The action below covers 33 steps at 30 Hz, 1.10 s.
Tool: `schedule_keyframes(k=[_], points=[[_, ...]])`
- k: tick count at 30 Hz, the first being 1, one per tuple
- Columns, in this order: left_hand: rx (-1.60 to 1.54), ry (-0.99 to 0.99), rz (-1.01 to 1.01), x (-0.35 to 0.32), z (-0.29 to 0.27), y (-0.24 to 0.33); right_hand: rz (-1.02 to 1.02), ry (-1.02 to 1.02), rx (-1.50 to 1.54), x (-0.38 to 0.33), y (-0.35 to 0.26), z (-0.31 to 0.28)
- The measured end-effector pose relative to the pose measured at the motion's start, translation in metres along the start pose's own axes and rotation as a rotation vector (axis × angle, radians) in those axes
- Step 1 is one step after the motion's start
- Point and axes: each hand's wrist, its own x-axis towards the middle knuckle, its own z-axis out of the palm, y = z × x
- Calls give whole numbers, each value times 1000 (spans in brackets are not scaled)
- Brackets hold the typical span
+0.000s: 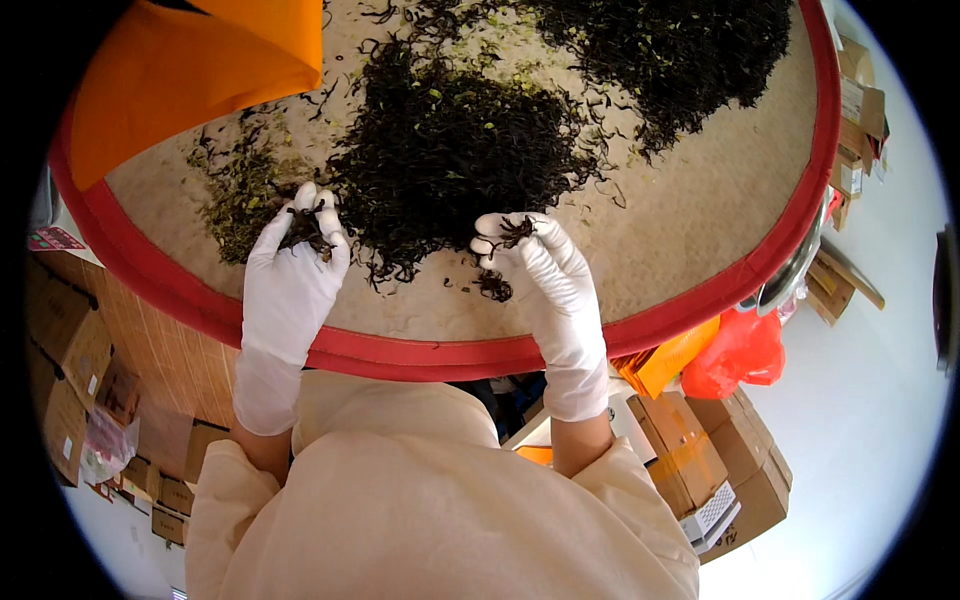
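We work over a round tray (pixel 700 300) with a red rim and a pale woven bed. Our two hands wear white gloves. Our left hand (pixel 292 268) pinches a small bunch of dark leaves (pixel 303 226) between thumb and fingers, just at the left edge of the middle heap (pixel 460 150). Our right hand (pixel 545 270) grips another small bunch (pixel 515 230) at its fingertips, just above the tray's near bed. A little clump (pixel 494 287) lies on the bed right beside that hand.

We count three gatherings of leaves on the tray: the big dark heap in the middle, a second dark heap (pixel 680 60) at the upper right, and a thinner, greener scatter (pixel 240 195) at the left. An orange sheet (pixel 190 70) covers the tray's upper left edge.

Around the tray lie packages. To the right below the rim sit a red plastic bag (pixel 740 352) and an orange packet (pixel 670 360). Below them stand brown cardboard boxes (pixel 740 470), at least three, one with yellow tape, and a white pierced crate (pixel 712 512) beside them. More brown boxes (pixel 858 110) stack along the upper right. At the left, several brown cartons (pixel 70 370) lean by a wood-patterned floor (pixel 170 350), some with small white labels, and a pink-edged card (pixel 52 238) lies near the rim.
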Motion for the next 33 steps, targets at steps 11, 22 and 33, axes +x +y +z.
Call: schedule_keyframes(k=[11, 22, 33], points=[[68, 58, 36, 0, 5, 0, 151, -229, 288, 8, -4, 8], [67, 4, -22, 2, -1, 0, -175, 232, -666, -7, -2, 13], [76, 96, 60, 2, 4, -10, -771, 221, -1792, 53, -17, 13]])
